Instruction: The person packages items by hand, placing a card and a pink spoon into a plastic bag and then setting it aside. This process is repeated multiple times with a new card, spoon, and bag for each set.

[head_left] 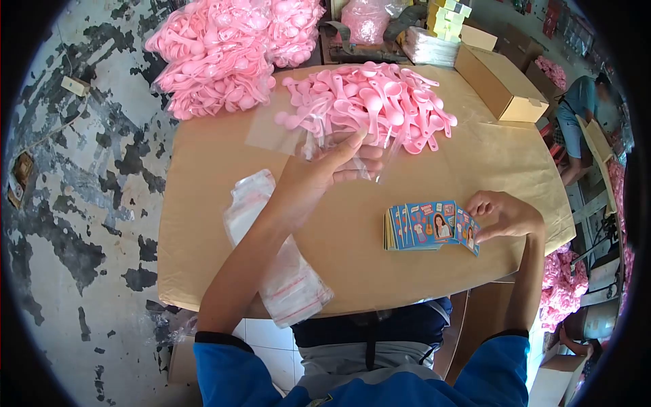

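My left hand [342, 157] reaches out over the middle of the table, its fingers closed on a clear plastic bag [274, 132]. Just beyond it lies a loose heap of pink plastic spoons [373, 102]. On the right, my right hand [505, 214] pinches the end card [466, 232] at the edge of a fanned stack of blue picture cards [420, 224]. Under my left forearm, partly hidden, is a pile of flat clear bags [291, 281].
Large bags packed with pink spoons [224, 54] stand at the back left. A cardboard box [498, 85] sits at the back right, near a stack of white packets [430, 47]. Another person [576, 115] is bent over at the far right.
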`<action>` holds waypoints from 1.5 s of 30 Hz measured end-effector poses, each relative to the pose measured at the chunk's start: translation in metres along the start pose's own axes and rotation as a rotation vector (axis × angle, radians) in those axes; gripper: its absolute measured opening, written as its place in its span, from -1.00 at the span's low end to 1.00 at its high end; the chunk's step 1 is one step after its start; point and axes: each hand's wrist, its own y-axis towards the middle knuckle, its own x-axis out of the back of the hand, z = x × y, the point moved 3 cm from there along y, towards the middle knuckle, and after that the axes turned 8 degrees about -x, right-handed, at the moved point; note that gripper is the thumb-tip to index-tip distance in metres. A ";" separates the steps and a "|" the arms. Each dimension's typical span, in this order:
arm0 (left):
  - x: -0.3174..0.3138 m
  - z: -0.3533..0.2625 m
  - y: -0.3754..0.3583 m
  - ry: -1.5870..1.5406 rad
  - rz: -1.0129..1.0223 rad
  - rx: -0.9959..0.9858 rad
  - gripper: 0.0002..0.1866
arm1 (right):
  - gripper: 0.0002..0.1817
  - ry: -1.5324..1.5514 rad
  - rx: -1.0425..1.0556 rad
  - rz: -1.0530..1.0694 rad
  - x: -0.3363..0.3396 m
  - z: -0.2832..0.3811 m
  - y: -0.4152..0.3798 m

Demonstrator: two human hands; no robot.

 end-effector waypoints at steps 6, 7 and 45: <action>0.006 0.004 -0.002 0.012 -0.091 -0.056 -0.56 | -0.66 0.086 -0.042 0.017 0.022 -0.040 0.001; 0.004 0.003 -0.002 0.007 -0.092 -0.051 -0.57 | -0.69 0.092 -0.012 0.003 0.030 -0.037 -0.003; 0.023 -0.011 -0.003 -0.007 -0.234 -0.206 -0.70 | -0.80 0.255 0.650 -0.150 -0.039 0.158 0.127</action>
